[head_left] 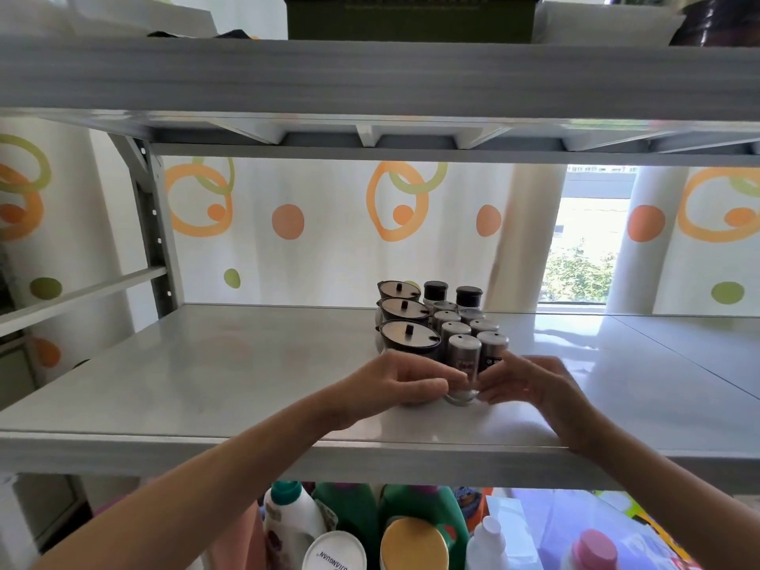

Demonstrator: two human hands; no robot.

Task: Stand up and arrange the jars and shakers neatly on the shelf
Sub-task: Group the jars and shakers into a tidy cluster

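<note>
OK, both hands are in on the cluster. Landmark = front jar (409,337), nearest of three black-lidded jars (403,309) standing in a line on the shelf (205,384). Just right of it is the front shaker (464,357), upright, heading a double row of shakers (469,322) that runs back behind it. Two black-capped bottles (436,290) stand at the very back, behind and right of the front jar.

Your left hand (405,380) sits directly in front of the front jar, fingers curled, tips on the shaker's glass base from the jar side. Your right hand (530,384) is further right of the jar, fingers bunched, pinching the same base from the opp. side. So it's a two-sided pinch, low down.

Looks like a nudge-into-line step, w/ most of the set already upright & grouped. Grip's low and the shaker's prob. top-heavy, so slide it, don't lift. Use even pressure both sides or it'll twist. Bring it flush w/ the neighbour shaker (491,351) on the side away from the jar, fronts level w/ the front jar. Watch yr left knuckles: v. close to that jar, can't tell if touching.
</note>
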